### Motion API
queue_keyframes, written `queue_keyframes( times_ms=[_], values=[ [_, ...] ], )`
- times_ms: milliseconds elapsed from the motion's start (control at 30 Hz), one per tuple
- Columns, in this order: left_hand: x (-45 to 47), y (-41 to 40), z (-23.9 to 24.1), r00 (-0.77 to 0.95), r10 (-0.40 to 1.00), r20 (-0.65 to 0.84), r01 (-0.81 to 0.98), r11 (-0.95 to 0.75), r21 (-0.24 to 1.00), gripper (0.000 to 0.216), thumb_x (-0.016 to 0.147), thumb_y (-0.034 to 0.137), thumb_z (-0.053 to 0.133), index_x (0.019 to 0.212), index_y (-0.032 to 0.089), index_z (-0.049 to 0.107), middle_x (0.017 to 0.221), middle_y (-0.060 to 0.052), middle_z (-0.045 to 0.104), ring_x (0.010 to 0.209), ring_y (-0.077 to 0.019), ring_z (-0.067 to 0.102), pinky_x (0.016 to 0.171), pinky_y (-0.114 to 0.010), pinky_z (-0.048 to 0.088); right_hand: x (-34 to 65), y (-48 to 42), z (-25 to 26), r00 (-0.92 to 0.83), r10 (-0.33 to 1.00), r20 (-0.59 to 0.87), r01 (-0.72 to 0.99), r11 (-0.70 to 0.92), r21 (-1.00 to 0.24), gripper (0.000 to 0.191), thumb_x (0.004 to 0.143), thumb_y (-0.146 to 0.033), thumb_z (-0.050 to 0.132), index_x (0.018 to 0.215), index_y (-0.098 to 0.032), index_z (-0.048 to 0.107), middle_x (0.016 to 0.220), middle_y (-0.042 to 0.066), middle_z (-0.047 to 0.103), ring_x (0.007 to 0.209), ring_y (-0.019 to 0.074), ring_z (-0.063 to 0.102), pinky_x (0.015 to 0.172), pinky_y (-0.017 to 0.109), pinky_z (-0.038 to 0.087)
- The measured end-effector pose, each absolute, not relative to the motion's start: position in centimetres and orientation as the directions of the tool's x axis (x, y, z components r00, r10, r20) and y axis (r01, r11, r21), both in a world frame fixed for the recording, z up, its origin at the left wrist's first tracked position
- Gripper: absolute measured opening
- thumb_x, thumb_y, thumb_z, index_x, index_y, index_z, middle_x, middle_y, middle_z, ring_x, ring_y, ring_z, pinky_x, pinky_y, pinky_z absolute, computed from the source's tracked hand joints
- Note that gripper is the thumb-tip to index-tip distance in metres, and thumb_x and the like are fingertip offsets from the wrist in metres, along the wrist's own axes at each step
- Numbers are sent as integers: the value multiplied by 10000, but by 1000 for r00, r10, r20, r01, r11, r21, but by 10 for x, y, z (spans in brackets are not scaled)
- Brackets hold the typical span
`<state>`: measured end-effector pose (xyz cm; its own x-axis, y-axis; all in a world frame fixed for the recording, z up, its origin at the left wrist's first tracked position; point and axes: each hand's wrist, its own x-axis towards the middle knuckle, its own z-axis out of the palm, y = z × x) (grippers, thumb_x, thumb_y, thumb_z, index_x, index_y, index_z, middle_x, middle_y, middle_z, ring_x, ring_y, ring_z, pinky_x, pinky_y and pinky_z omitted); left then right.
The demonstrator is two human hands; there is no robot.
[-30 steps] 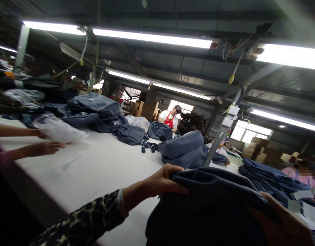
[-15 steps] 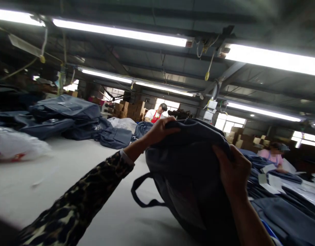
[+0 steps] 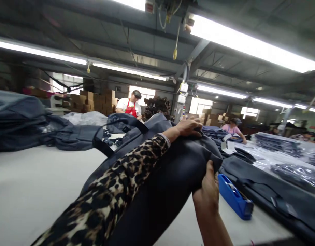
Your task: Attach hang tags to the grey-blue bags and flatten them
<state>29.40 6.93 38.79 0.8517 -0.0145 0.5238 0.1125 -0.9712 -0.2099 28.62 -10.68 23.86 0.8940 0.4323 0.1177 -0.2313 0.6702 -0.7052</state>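
A large dark grey-blue bag (image 3: 170,184) with a loop handle (image 3: 103,143) lies tilted across the white table in front of me. My left hand (image 3: 189,127) rests over its far upper edge, fingers bent onto the fabric, with the leopard-print sleeve crossing the bag. At the bag's right corner, my right hand (image 3: 208,189) grips the fabric, thumb on top and the other fingers partly hidden. Just right of that hand stands a blue tape dispenser (image 3: 235,198).
More dark bags are piled at left (image 3: 16,119) and lie at right (image 3: 275,194). Plastic-wrapped stacks (image 3: 287,145) stand farther right. Across the white table (image 3: 31,184) a person in a red apron (image 3: 131,107) works; another in pink (image 3: 234,130) is at the right.
The bag has gone from raised upright to lying lower and slanted. My left hand has moved right along its edge, my right hand lower. The view has turned right, showing the tape dispenser.
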Motion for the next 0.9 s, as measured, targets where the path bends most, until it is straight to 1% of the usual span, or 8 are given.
queue_keyframes(
  times_ms=[167, 233, 333, 500, 600, 700, 800, 900],
  values=[
    [359, 60, 319, 900, 65, 432, 115, -989, -91, 303, 876, 409, 670, 1115, 223, 678, 1291, -72, 594, 1283, -295, 450, 1131, -539, 226, 315, -103, 189, 830, 555, 59, -383, 644, -662, 639, 834, -507, 657, 1377, -200, 523, 1246, 83, 685, 1107, 225, 671, 966, 377, 550],
    [369, 51, 277, 921, 86, 380, 113, -992, -48, 367, 901, 399, 645, 1222, 221, 632, 1335, -85, 592, 1287, -282, 477, 1126, -536, 270, 330, -110, 153, 847, 529, -58, -404, 568, -716, 647, 823, -548, 646, 1357, -199, 541, 1199, 86, 707, 1106, 242, 674, 935, 375, 567],
    [370, 32, 195, 967, 59, 246, 52, -998, 36, 489, 939, 528, 556, 1350, 263, 545, 1420, -71, 557, 1311, -256, 495, 1111, -522, 342, 347, -136, 88, 865, 424, -270, -446, 399, -801, 633, 787, -621, 643, 1247, -186, 615, 1021, 103, 755, 1000, 296, 711, 801, 410, 613],
    [359, -3, 77, 991, -28, 133, -49, -987, 155, 595, 1008, 595, 298, 1514, 285, 344, 1592, -102, 322, 1499, -276, 214, 1187, -632, 98, 344, -183, 4, 792, 367, -487, -601, 333, -726, 622, 703, -650, 704, 1065, -146, 662, 909, 117, 762, 905, 322, 725, 714, 415, 617],
    [360, -16, 33, 989, -58, 137, -82, -980, 183, 637, 993, 628, 293, 1548, 317, 256, 1629, -70, 226, 1519, -279, 136, 1199, -628, 34, 338, -199, -25, 791, 367, -489, -609, 403, -683, 694, 649, -641, 767, 1130, -157, 642, 1047, 114, 748, 969, 306, 711, 734, 398, 611],
    [362, -19, 2, 989, -49, 141, -76, -979, 188, 611, 1009, 602, 258, 1561, 355, 173, 1642, -27, 171, 1518, -273, 143, 1204, -630, 52, 337, -219, -42, 774, 484, -409, -605, 370, -705, 686, 681, -581, 801, 1214, -194, 610, 1199, 93, 697, 1058, 270, 675, 749, 356, 598],
    [362, -13, -13, 987, -45, 155, -73, -982, 174, 585, 1025, 562, 253, 1563, 370, 128, 1647, -7, 141, 1523, -261, 120, 1207, -623, 41, 343, -244, -46, 735, 574, -360, -579, 256, -774, 595, 754, -608, 741, 1152, -179, 633, 1133, 100, 699, 948, 249, 690, 704, 349, 585],
    [364, -6, -14, 986, -64, 152, -90, -981, 172, 578, 1032, 526, 281, 1564, 368, 116, 1645, -9, 155, 1522, -253, 126, 1213, -602, 25, 360, -264, -47, 791, 535, -296, -460, 203, -864, 514, 819, -640, 649, 1035, -173, 643, 1004, 83, 694, 800, 204, 674, 650, 323, 558]
  ],
)
